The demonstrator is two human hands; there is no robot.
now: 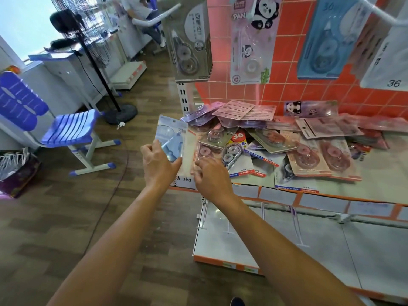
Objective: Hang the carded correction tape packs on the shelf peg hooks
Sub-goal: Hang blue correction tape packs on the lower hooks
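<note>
My left hand (157, 163) holds a pale blue carded correction tape pack (171, 138) upright, just left of the shelf's end. My right hand (209, 175) reaches with curled fingers onto a pink carded pack (204, 151) at the near left edge of a heap of packs (287, 140) lying on the white shelf (386, 173); whether it grips the pack is unclear. Above, packs hang on peg hooks: a grey one (189, 40), a panda one (251, 40), a blue one (329, 38) and a white one (388, 51). A bare white peg hook (379, 12) sticks out at top right.
Red tiled back panel (287, 62) behind the pegs. A lower white shelf (276, 239) with wire dividers sits below. To the left stand a purple chair (70, 129), a floor fan (88, 40) and white desks. A person sits far back.
</note>
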